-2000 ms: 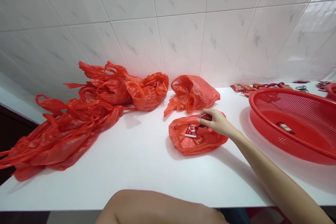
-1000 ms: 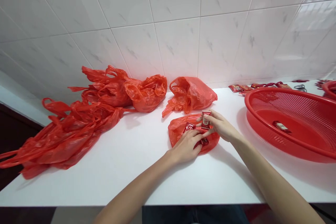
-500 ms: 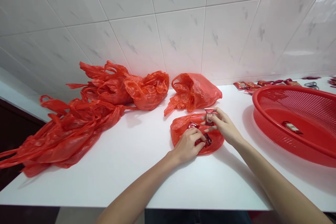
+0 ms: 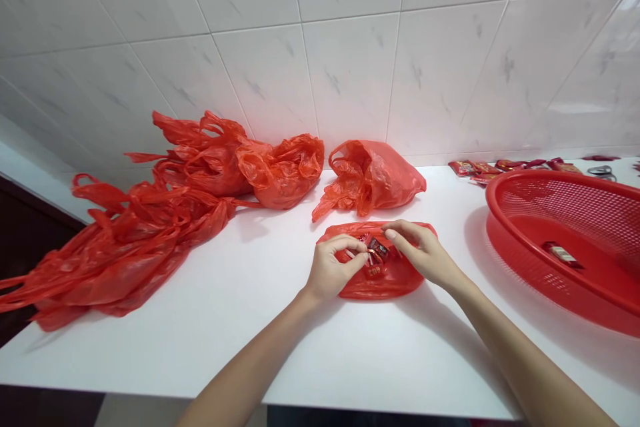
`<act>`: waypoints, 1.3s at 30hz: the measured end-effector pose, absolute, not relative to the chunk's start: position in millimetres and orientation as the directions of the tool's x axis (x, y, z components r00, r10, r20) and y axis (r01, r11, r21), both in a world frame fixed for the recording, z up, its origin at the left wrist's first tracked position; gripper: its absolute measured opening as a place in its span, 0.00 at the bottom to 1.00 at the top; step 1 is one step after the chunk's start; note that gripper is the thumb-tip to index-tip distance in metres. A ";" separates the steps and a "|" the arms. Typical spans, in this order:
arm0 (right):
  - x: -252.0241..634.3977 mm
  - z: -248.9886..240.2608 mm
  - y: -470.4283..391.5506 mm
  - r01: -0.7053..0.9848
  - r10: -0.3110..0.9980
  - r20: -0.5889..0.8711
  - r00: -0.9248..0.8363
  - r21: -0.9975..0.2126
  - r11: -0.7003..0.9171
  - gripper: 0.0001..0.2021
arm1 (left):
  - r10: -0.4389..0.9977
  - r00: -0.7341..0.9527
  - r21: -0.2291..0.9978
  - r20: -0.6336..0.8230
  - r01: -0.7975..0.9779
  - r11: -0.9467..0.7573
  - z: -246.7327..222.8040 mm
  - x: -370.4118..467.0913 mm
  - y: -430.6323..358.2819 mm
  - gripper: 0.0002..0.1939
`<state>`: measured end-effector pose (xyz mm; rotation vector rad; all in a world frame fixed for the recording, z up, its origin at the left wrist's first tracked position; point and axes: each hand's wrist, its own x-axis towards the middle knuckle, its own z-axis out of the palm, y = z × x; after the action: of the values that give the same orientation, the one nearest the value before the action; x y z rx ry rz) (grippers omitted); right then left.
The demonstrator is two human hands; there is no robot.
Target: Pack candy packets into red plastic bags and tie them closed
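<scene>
An open red plastic bag (image 4: 400,277) lies on the white table in front of me, with small wrapped packets (image 4: 375,250) inside. My left hand (image 4: 335,267), at the bag's left side, pinches the edge of a shiny red wrapped packet (image 4: 374,269) between thumb and forefinger. Over the bag's right part is my right hand (image 4: 423,252), its thumb and fingers apart, with nothing visible between them.
Crumpled red bags (image 4: 125,247) spread along the left, and another red bag (image 4: 385,177) sits against the tiled wall. A red mesh basket (image 4: 515,260) at the right holds one packet (image 4: 563,255). Several small packets (image 4: 483,168) and a metal item (image 4: 601,172) lie behind it.
The packet that my right hand held upright has left its fingers. My left hand has shifted left and now pinches a packet. The view has turned slightly.
</scene>
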<state>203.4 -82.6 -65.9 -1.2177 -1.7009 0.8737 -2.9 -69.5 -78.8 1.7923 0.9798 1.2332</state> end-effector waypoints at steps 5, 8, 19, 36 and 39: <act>193.9 -59.4 -92.2 0.308 0.902 0.304 -0.308 -0.865 0.396 0.19 | 0.934 0.199 0.941 0.297 0.105 -0.322 -80.3 -1.4 -68.9 0.04; 189.0 -60.4 -94.3 0.354 0.898 0.347 -0.272 -0.831 0.428 0.10 | 0.940 0.200 0.953 0.276 0.068 -0.294 -80.7 -1.7 -70.0 0.06; 188.8 -70.3 -89.5 0.169 0.924 0.203 -0.325 -0.949 0.268 0.14 | 0.889 0.309 0.863 0.337 0.277 -0.423 -75.6 -5.2 -71.6 0.13; 210.6 -77.7 -78.9 0.661 0.949 0.090 -0.301 -0.698 0.276 0.21 | 0.833 0.538 0.650 0.129 0.589 -0.481 -84.7 -13.0 -73.4 0.30; 211.4 -74.4 -81.7 0.698 0.935 0.006 -0.356 -0.663 0.270 0.28 | 0.825 0.564 0.605 0.031 0.647 -0.465 -84.6 -13.0 -76.8 0.43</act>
<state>211.4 -81.7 -74.4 -1.4782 -2.1490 0.8104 -13.0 -76.8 -84.6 2.2583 1.1775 0.4356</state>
